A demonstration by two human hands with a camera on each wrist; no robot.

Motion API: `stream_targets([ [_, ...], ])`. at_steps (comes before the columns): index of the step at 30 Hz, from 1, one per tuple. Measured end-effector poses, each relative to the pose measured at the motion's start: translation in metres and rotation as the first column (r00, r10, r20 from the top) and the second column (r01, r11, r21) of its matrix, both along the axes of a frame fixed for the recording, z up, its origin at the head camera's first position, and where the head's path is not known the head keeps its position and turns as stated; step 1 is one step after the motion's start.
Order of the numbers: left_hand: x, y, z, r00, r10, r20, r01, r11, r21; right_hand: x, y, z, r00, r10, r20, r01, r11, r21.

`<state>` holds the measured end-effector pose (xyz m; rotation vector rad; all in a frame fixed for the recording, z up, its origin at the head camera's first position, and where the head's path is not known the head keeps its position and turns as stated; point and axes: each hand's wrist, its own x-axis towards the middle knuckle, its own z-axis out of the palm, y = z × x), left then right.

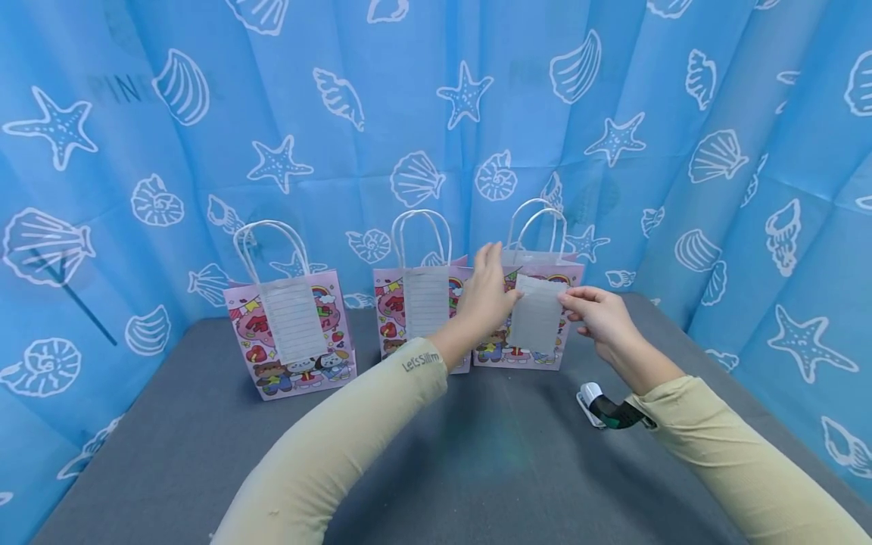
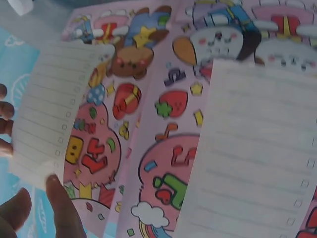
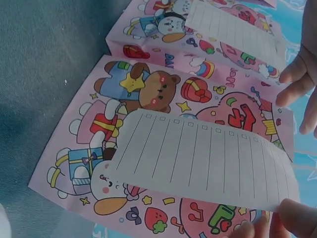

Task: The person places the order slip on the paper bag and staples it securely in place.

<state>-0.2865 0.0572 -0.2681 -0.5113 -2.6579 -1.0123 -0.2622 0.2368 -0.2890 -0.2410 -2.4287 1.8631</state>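
On the right-hand bag of three pink cartoon-printed paper gift bags [image 1: 490,354], a lined paper sheet [image 1: 534,322] with small checkboxes lies against the front. My right hand [image 1: 599,318] pinches the sheet's upper right corner between thumb and fingers. On the other side, my left hand [image 1: 485,295] has its fingers extended, with the thumb at the sheet's upper left edge. In the right wrist view the sheet [image 3: 193,158] bows away from the bag's printed front [image 3: 163,91]. How the sheet's top edge meets the bag cannot be made out.
The middle bag [image 1: 390,303] and left bag [image 1: 337,333] each carry a similar lined sheet [image 1: 294,322] in front. White twisted handles [image 1: 272,224] rise from the bags. A white stapler [image 1: 587,400] lies on the grey table [image 1: 477,469]. Behind hangs a blue seashell-patterned curtain [image 1: 381,151].
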Motion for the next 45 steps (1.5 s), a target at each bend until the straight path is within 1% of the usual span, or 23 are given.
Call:
stream_targets([
  [4,-0.011,0.009,0.007,0.998,0.045,0.04,-0.041,0.995,-0.087,-0.006,-0.002,0.004,0.999,-0.039,0.004,0.039,0.999,0.025],
  [6,-0.015,0.013,0.009,0.997,0.062,0.051,-0.056,0.991,-0.12,-0.008,-0.002,0.005,0.999,-0.055,0.0,0.054,0.998,0.027],
  [9,-0.019,0.017,0.01,0.993,0.091,0.071,-0.08,0.987,-0.142,-0.011,-0.002,0.005,0.998,-0.063,-0.005,0.063,0.998,0.015],
  [12,-0.024,0.019,0.009,0.991,0.112,0.074,-0.1,0.984,-0.15,-0.013,-0.002,0.006,0.998,-0.057,-0.013,0.057,0.998,-0.01],
  [15,-0.029,0.019,0.008,0.99,0.128,0.062,-0.117,0.98,-0.161,-0.015,-0.004,0.007,0.999,-0.05,-0.021,0.049,0.998,-0.034],
  [20,-0.034,0.018,0.009,0.988,0.151,0.018,-0.145,0.97,-0.197,-0.018,-0.006,0.008,0.999,-0.045,-0.024,0.044,0.998,-0.05],
  [25,-0.036,0.019,0.009,0.986,0.167,-0.023,-0.168,0.954,-0.249,-0.021,-0.006,0.008,0.999,-0.046,-0.021,0.044,0.997,-0.063],
  [31,-0.037,0.021,0.008,0.984,0.172,-0.05,-0.179,0.943,-0.279,-0.022,-0.008,0.008,0.998,-0.058,-0.014,0.057,0.997,-0.044],
  [32,-0.038,0.021,0.008,0.983,0.172,-0.056,-0.181,0.941,-0.285,-0.022,-0.008,0.007,0.998,-0.057,-0.026,0.057,0.998,-0.03],
  [33,-0.038,0.021,0.007,0.983,0.172,-0.062,-0.183,0.939,-0.292,-0.022,-0.008,0.006,0.997,-0.058,-0.055,0.057,0.998,-0.009],
  [34,-0.038,0.021,0.007,0.983,0.171,-0.067,-0.183,0.937,-0.296,-0.022,-0.009,0.005,0.993,-0.063,-0.102,0.066,0.997,0.028],
  [35,-0.038,0.021,0.007,0.983,0.17,-0.068,-0.183,0.938,-0.296,-0.023,-0.009,0.004,0.984,-0.069,-0.164,0.082,0.994,0.076],
  [36,-0.038,0.021,0.007,0.983,0.169,-0.07,-0.182,0.937,-0.297,-0.024,-0.009,0.002,0.967,-0.069,-0.244,0.105,0.984,0.14],
  [37,-0.039,0.021,0.006,0.983,0.168,-0.07,-0.181,0.937,-0.298,-0.025,-0.009,0.001,0.941,-0.062,-0.334,0.143,0.964,0.223],
  [38,-0.039,0.021,0.006,0.984,0.167,-0.067,-0.179,0.938,-0.297,-0.026,-0.008,0.0,0.905,-0.045,-0.423,0.19,0.932,0.308],
  [39,-0.039,0.021,0.006,0.984,0.166,-0.065,-0.177,0.939,-0.294,-0.027,-0.007,-0.001,0.866,-0.027,-0.5,0.247,0.891,0.38],
  [40,-0.039,0.021,0.005,0.985,0.163,-0.062,-0.174,0.94,-0.293,-0.029,-0.007,-0.001,0.834,-0.005,-0.552,0.298,0.846,0.442],
  [41,-0.039,0.021,0.005,0.985,0.161,-0.06,-0.171,0.941,-0.293,-0.03,-0.006,0.0,0.812,0.022,-0.583,0.329,0.808,0.489],
  [42,-0.04,0.021,0.005,0.986,0.158,-0.058,-0.169,0.94,-0.295,-0.032,-0.005,0.0,0.803,0.048,-0.594,0.341,0.781,0.524],
  [43,-0.04,0.021,0.005,0.986,0.156,-0.055,-0.165,0.941,-0.294,-0.034,-0.004,0.001,0.81,0.072,-0.582,0.325,0.771,0.548],
  [45,-0.041,0.021,0.005,0.986,0.156,-0.051,-0.164,0.942,-0.291,-0.037,-0.002,0.003,0.846,0.1,-0.523,0.248,0.796,0.553],
])
